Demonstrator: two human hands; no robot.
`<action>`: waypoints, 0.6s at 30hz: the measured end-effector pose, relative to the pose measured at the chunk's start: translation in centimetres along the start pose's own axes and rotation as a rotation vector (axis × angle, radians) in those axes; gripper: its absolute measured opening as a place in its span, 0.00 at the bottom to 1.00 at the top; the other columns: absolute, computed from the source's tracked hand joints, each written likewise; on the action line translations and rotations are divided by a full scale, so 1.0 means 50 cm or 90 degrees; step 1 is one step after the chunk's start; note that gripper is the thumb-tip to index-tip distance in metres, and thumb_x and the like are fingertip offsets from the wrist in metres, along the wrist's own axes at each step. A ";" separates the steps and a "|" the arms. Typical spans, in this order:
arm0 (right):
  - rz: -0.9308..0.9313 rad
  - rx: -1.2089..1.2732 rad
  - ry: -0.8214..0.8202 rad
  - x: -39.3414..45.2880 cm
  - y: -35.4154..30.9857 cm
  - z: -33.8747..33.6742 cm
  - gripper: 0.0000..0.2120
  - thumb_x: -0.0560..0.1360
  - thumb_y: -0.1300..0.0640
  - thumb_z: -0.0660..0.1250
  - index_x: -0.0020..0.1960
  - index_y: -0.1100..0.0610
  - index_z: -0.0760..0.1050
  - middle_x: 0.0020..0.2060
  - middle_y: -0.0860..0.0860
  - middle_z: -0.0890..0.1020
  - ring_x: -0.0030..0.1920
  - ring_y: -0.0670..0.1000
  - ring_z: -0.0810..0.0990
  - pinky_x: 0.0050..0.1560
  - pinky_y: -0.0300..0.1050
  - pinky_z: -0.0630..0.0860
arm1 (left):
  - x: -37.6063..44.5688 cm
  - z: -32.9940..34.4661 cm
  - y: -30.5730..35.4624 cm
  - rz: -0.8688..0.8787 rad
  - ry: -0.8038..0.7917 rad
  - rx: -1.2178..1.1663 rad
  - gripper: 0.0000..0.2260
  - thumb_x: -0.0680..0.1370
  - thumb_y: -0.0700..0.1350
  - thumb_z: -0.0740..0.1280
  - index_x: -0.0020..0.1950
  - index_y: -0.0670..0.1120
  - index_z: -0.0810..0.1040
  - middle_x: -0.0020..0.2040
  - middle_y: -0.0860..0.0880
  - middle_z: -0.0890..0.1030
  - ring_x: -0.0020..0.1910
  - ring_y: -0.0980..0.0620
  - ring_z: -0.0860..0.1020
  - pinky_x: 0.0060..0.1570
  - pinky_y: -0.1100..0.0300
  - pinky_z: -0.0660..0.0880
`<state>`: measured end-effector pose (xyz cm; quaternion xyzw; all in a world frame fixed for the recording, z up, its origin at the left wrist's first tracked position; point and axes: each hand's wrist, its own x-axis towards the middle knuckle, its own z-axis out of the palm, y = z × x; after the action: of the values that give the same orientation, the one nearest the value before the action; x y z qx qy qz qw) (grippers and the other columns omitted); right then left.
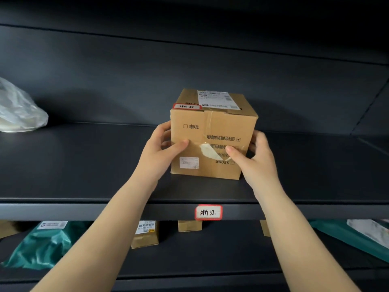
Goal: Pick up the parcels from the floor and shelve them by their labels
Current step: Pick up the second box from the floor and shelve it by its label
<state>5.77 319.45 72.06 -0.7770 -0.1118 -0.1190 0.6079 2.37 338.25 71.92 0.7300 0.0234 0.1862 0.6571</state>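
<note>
Head view shows the brown cardboard box [212, 140] sitting on the dark metal shelf [84, 165], above a red-bordered shelf tag [208, 212] that seems to match the red-bordered sticker [186, 106] on its top. Left hand [162, 150] and right hand [254, 157] clasp its sides, thumbs across the front. It stands near the front edge; let go carelessly and it could tip off. Nearly cubic, no clear long axis, printing upside down, one corner turned slightly towards us.
</note>
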 end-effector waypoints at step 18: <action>0.018 -0.014 -0.011 0.072 0.018 0.000 0.25 0.71 0.56 0.70 0.65 0.54 0.66 0.56 0.46 0.76 0.56 0.46 0.74 0.54 0.44 0.74 | 0.055 0.030 0.012 -0.054 0.022 -0.005 0.20 0.72 0.41 0.69 0.63 0.51 0.70 0.58 0.49 0.79 0.57 0.49 0.77 0.59 0.49 0.74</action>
<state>9.45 319.33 72.41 -0.7863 -0.1045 -0.1047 0.5999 5.25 337.50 73.04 0.7227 0.0646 0.1708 0.6666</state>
